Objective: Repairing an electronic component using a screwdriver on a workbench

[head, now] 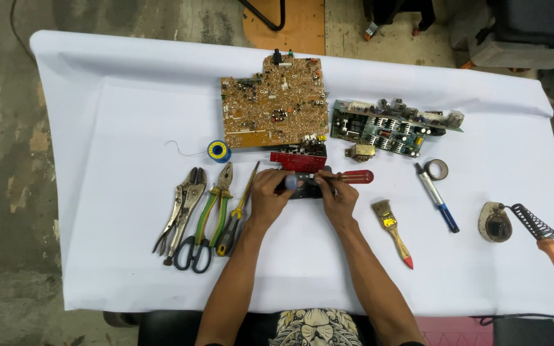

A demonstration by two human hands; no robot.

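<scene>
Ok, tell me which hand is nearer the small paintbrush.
Right. The right hand is just left of the paintbrush, holding a red-handled screwdriver. The left hand is farther left, beyond the right hand.

Counter (117,109): covered by a white cloth.
Rear: brown circuit board (274,102), green circuit board (386,128), solder spool (218,151).
Left: locking pliers (181,208), pliers (216,205), scissors (193,253).
Right: paintbrush (392,230), tape roll (436,169), soldering iron (549,247).
</scene>
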